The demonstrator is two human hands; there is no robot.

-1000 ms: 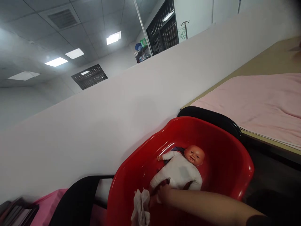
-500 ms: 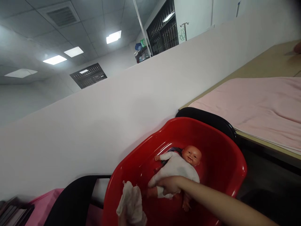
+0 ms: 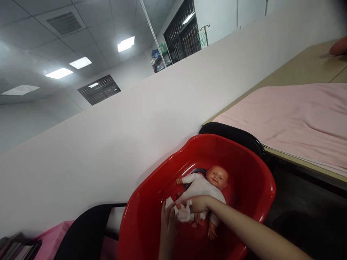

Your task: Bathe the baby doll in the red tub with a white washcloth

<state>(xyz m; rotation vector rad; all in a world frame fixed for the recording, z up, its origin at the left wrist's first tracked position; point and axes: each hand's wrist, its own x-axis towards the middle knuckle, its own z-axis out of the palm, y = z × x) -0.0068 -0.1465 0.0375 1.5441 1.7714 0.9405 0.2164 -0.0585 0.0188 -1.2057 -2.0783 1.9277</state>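
Note:
A baby doll (image 3: 207, 189) in white clothes lies on its back in a red plastic tub (image 3: 143, 220), its head toward the far right side. My left hand (image 3: 168, 218) has its fingers bent around a crumpled white cloth (image 3: 184, 213) by the doll's lower legs. From the right, my right hand (image 3: 198, 204) reaches across the doll's lower body, closed around a leg and touching the cloth. The cloth and my hands partly hide the doll's legs, and the right fingertips are hard to see. One doll hand (image 3: 212, 231) rests near the tub's front side.
Behind the tub stands a white partition (image 3: 114, 155). A black chair back (image 3: 233, 135) touches the tub's far end, beside a table with a pink sheet (image 3: 303, 115). Another black chair (image 3: 84, 231) is at left. Part of a person's hand (image 3: 338, 47) shows at upper right.
My left hand has carried the white cloth up and right, from the tub's left side to the doll's legs. My right hand stays at the legs. The view has shifted slightly.

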